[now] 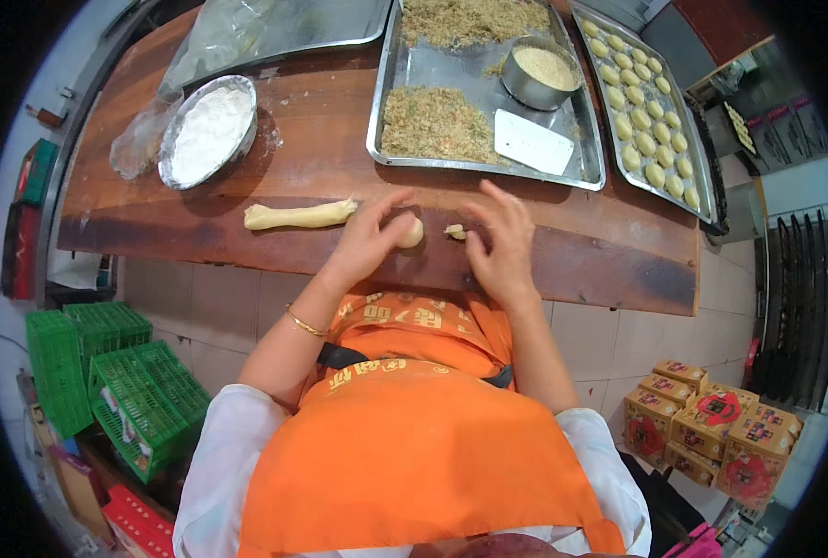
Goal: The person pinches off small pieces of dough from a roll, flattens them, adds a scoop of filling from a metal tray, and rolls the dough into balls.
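Observation:
My left hand [369, 240] is over the table near its front edge, fingers apart, beside a small round ball of pale dough [413, 232]. Its thumb side meets or partly covers the ball; whether it presses on it I cannot tell. Opposite it, my right hand [507, 244] has its fingers spread and nothing in its grip. A little torn scrap of dough [456, 232] lies by the right thumb. To the left of my left hand rests a long roll of pale dough [298, 216], its right end ragged.
A bowl of white flour [211, 130] stands at the left of the wooden table [311, 121]. Beyond my hands, a metal tray [451, 70] holds crumbly filling, a round tin [542, 79] and a white scraper [533, 142]. Another tray [632, 172] at right carries several shaped dough pieces.

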A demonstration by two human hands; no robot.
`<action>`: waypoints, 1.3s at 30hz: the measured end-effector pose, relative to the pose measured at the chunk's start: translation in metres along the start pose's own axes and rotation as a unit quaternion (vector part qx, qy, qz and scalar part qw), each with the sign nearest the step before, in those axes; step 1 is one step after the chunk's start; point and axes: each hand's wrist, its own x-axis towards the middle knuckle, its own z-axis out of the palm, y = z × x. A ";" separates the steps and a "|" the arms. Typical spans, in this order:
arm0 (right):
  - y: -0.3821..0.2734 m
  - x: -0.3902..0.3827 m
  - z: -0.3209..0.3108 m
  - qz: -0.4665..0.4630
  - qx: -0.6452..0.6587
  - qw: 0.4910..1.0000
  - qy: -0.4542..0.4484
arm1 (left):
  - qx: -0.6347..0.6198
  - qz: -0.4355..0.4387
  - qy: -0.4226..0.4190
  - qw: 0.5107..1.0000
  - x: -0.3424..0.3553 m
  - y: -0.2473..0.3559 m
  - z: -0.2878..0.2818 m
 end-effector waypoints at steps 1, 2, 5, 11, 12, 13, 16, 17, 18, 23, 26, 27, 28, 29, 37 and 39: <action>0.002 0.000 -0.008 0.020 -0.001 0.999 0.028 | -0.095 -0.048 0.010 0.994 0.006 0.008 0.000; 0.004 0.000 -0.012 0.031 0.015 0.998 0.060 | -0.017 -0.008 0.048 0.999 0.014 0.009 0.002; 0.012 -0.004 -0.014 0.047 0.060 0.992 0.103 | 0.230 0.096 0.141 0.958 0.041 0.005 0.017; 0.010 -0.020 -0.019 0.053 0.069 0.990 0.112 | 0.485 0.093 0.105 0.863 0.054 0.004 0.040; 0.012 -0.023 -0.018 0.057 0.074 0.989 0.116 | 0.483 0.100 0.096 0.865 0.055 0.001 0.039; 0.015 -0.023 -0.016 0.058 0.079 0.988 0.120 | 0.492 0.093 0.087 0.861 0.056 0.001 0.040; 0.016 -0.024 -0.012 0.082 0.102 0.984 0.119 | 0.513 0.078 0.070 0.852 0.055 0.001 0.041; 0.015 -0.024 -0.010 0.091 0.111 0.983 0.116 | 0.518 0.078 0.070 0.849 0.054 0.001 0.041; 0.014 -0.023 -0.008 0.084 0.111 0.984 0.112 | 0.522 0.079 0.069 0.847 0.053 0.000 0.041; 0.007 -0.010 -0.010 0.054 0.123 0.985 0.107 | 0.526 0.072 0.078 0.844 0.057 0.003 0.042; 0.000 0.001 -0.016 0.046 0.128 0.983 0.120 | 0.491 0.069 0.084 0.864 0.057 0.005 0.040; -0.004 0.005 -0.019 0.043 0.133 0.982 0.126 | 0.474 0.068 0.083 0.874 0.056 0.005 0.037; -0.003 0.010 -0.023 0.025 0.120 0.984 0.127 | 0.465 0.090 0.119 0.873 0.056 0.001 0.036; -0.003 0.014 -0.025 0.021 0.105 0.986 0.131 | 0.410 0.132 0.126 0.894 0.057 0.011 0.036; 0.004 0.086 -0.017 -0.022 0.190 0.975 0.115 | 0.244 0.447 0.012 0.860 0.091 0.092 0.052; -0.004 0.099 -0.032 -0.071 0.062 0.992 0.079 | 0.378 0.353 0.072 0.853 0.126 0.066 0.019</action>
